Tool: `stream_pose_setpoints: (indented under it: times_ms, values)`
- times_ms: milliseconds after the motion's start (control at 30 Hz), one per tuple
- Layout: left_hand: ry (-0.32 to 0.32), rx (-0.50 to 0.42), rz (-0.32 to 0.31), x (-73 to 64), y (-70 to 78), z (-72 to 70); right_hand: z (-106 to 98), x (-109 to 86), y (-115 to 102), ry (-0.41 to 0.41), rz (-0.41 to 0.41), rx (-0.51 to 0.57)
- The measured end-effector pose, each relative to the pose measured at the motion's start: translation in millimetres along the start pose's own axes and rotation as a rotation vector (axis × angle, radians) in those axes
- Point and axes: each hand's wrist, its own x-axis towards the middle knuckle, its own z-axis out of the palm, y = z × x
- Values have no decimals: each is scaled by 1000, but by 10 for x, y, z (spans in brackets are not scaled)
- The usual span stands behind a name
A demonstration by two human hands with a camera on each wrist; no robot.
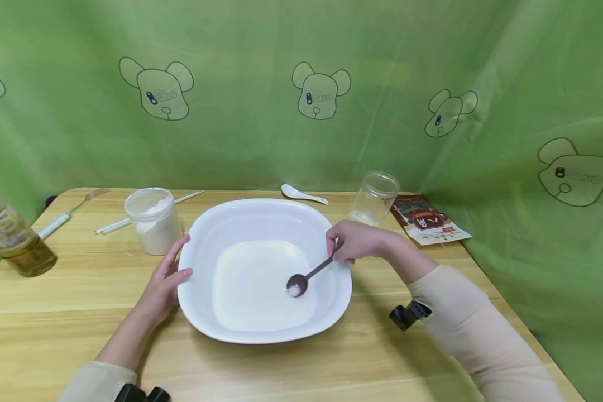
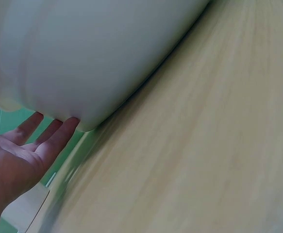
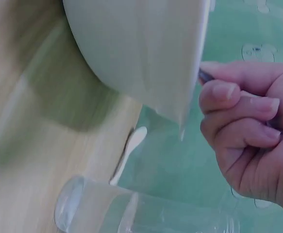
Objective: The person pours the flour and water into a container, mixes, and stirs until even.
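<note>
A white basin (image 1: 266, 285) stands on the wooden table in the head view. My left hand (image 1: 161, 287) rests against its left side, thumb tip over the rim. In the left wrist view, the extended fingers (image 2: 58, 136) touch the basin's outer wall. My right hand (image 1: 357, 241) pinches the handle of a dark measuring spoon (image 1: 297, 285) above the basin's right part. White powder lies in the spoon's round bowl. Curled fingers (image 3: 241, 128) around the handle show in the right wrist view, beside the basin's wall (image 3: 141, 48); the spoon's bowl is hidden there.
Behind the basin stand a tub of white powder (image 1: 157, 226) and a clear jar (image 1: 374, 198) with white contents. A white spoon (image 1: 304, 195) and a printed packet (image 1: 429, 220) lie at the back. Leftward are a bottle of amber liquid (image 1: 15, 245) and a pale-handled utensil (image 1: 55, 225).
</note>
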Motion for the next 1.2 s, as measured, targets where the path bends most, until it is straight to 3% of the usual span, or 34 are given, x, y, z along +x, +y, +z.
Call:
stream_pose_setpoints:
  times_ms: [167, 267, 500, 667, 867, 1067, 1200]
  values:
    - [-2, 7, -9, -6, -10, -9, -39, 96, 42, 141, 18, -33]
    - [7, 4, -8, -11, -10, -9, 16, 231, 44, 195, 20, 2]
    - [1, 0, 8, -18, -11, 3, 249, 554, -80, 218, 4, 114]
    - [4, -2, 8, -21, -4, 7, 431, 670, -188, 171, 0, 206]
    - [4, -3, 14, -29, -1, -2, 587, 623, -297, 45, -39, 251]
    - [-14, -14, 36, -16, -18, -5, 605, 426, -319, -93, -84, 193]
    - [-20, -7, 27, -4, -22, -7, 505, 251, -242, -126, -76, 119]
